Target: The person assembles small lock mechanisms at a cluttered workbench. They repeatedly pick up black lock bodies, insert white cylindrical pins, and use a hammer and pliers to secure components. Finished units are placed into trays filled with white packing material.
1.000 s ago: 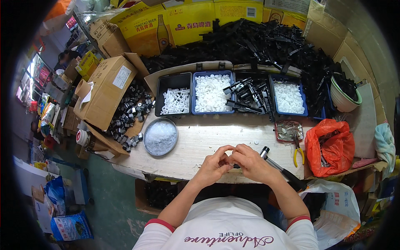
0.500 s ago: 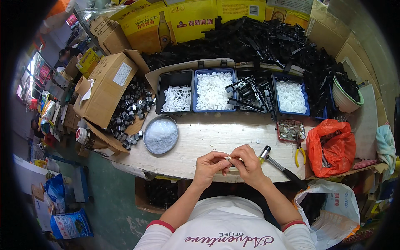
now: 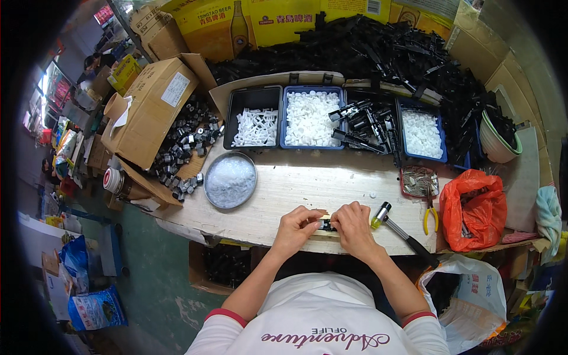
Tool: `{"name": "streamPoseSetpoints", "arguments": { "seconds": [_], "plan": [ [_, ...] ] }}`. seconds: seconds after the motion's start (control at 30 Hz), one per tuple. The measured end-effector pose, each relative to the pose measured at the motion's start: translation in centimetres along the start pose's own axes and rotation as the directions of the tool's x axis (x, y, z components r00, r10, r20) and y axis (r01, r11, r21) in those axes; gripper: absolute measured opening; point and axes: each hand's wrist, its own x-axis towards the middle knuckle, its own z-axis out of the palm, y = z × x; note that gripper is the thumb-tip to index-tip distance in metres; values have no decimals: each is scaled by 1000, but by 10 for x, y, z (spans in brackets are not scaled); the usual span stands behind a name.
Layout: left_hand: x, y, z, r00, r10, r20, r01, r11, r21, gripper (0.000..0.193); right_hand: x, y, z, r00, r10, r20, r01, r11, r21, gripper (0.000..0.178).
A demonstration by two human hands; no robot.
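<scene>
Near the front edge of the table, my left hand [image 3: 293,231] and my right hand [image 3: 355,232] meet over a small dark part [image 3: 326,225] with a pale bit at its left end. It rests low on a light-coloured strip at the table edge. Fingers of both hands pinch it from either side, hiding its ends, so its exact kind is unclear. Just right of my right hand lies a mallet [image 3: 402,231] with a yellow-and-black head and a black grip. A small white disc [image 3: 373,195] lies on the tabletop beyond that hand.
A round metal dish [image 3: 231,206] of clear flakes stands left. Bins of white parts [image 3: 312,118] and black parts [image 3: 368,133] line the back, under a black heap [image 3: 378,53]. At right are a red tray [image 3: 403,188], yellow-handled pliers [image 3: 436,221] and a red bag [image 3: 452,198].
Both hands have come down from holding a small pale piece between the fingertips to gripping the dark part at the table edge. The whole view has shifted slightly.
</scene>
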Motion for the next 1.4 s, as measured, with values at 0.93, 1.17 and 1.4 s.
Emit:
{"name": "streamPoseSetpoints", "arguments": {
  "seconds": [0.93, 1.17, 1.4],
  "plan": [
    [126, 5, 106, 890, 233, 391, -448, 604, 659, 10, -18, 133, -81, 857, 466, -220, -493, 617, -614, 10],
    [107, 35, 54, 924, -169, 344, 193, 980, -36, 3, -23, 132, -92, 857, 402, -323, -511, 751, -419, 9],
    [49, 27, 26, 958, -13, 286, 164, 844, -511, 7, -17, 84, -100, 778, 624, -72, -479, 664, 575, 4]
  ]
}}
